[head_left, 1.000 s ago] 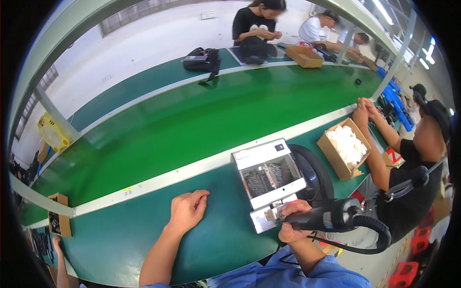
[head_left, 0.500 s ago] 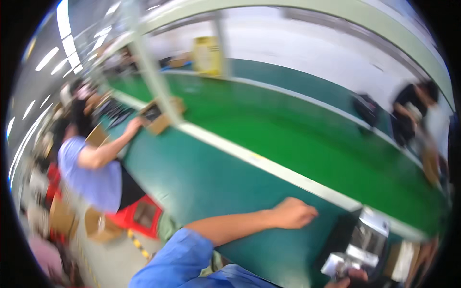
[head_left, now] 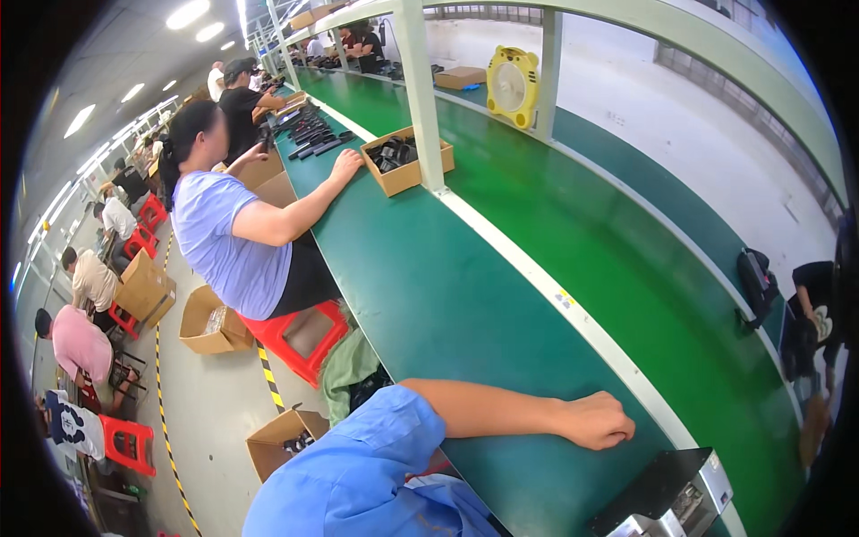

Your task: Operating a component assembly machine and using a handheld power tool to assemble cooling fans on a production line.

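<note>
My left hand (head_left: 598,421) lies on the green tabletop (head_left: 420,322), its fingers curled in a loose fist, and nothing shows in it. The blue-sleeved arm reaches across from the lower edge. Close to this hand, at the lower right, stands a black and silver metal fixture (head_left: 716,481), partly cut off by the picture's edge. My right hand is out of the picture.
Beside me a co-worker in a lilac shirt (head_left: 228,224) sits on a red stool (head_left: 309,345), one hand near a carton (head_left: 403,179) of black parts. More black parts (head_left: 309,130) lie farther along. A white post (head_left: 416,98) rises from the bench edge. An open carton (head_left: 268,443) stands below left.
My view has swung toward the left, so the co-worker and the bench line show more fully. My right hand, at the fixture before, has left the picture. The left fist stays on the tabletop.
</note>
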Motion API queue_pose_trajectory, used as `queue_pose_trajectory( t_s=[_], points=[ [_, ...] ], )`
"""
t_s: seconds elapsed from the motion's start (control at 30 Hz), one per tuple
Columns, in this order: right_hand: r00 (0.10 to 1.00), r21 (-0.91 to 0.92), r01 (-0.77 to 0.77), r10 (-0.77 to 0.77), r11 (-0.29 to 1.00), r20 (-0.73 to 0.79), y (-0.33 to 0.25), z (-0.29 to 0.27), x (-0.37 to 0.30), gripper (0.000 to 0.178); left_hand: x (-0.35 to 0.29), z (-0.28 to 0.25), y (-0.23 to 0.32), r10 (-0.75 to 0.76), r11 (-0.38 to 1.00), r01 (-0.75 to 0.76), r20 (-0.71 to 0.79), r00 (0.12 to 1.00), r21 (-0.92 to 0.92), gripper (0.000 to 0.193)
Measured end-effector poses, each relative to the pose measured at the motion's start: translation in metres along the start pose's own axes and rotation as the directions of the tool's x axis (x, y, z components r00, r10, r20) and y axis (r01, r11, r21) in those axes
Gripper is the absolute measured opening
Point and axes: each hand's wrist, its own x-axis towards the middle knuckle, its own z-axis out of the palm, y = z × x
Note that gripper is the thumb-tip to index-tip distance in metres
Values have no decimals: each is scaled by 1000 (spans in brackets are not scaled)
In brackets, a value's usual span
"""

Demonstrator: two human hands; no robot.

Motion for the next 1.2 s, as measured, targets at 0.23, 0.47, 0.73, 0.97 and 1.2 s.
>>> queue_pose_trajectory(
  t_s=[0.23,0.47,0.73,0.97,1.2],
  points=[
    [997,71,51,-46,996,-67,4,2,-1,50,1,4,0,10,1000,-10,5,1000,2,11],
    [999,49,40,-39,998,-9,0,2,0,49,0,0,0,-6,1000,5,10,1000,12,12],
    [984,17,174,-173,985,-37,-33,26,18,37,-2,3,0,10,1000,-10,-8,1000,-5,11],
    [983,9,170,-169,985,-73,-29,24,14,41,2,4,0,43,999,-44,-19,999,-3,12],
    [994,49,98,-95,994,-56,-10,14,3,47,2,0,1,-14,1000,12,53,998,27,14]
  ],
)
